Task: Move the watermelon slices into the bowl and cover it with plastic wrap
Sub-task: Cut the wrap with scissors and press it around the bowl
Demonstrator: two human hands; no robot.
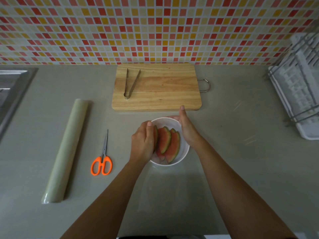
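Watermelon slices (168,144) in bowl (184,150), between left hand (142,140), right hand (187,130) gripping rim.

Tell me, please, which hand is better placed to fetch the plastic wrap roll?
Likely left: the left hand holds the bowl's left rim, and the roll lies on that side, past the scissors; the right hand would cross over.

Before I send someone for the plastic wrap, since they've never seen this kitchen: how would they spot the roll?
Find the wooden board by the tiled wall, then look left and nearer along the grey counter, past the orange scissors. The roll lies there lengthwise: a long, pale green tube, by far the longest thing there.
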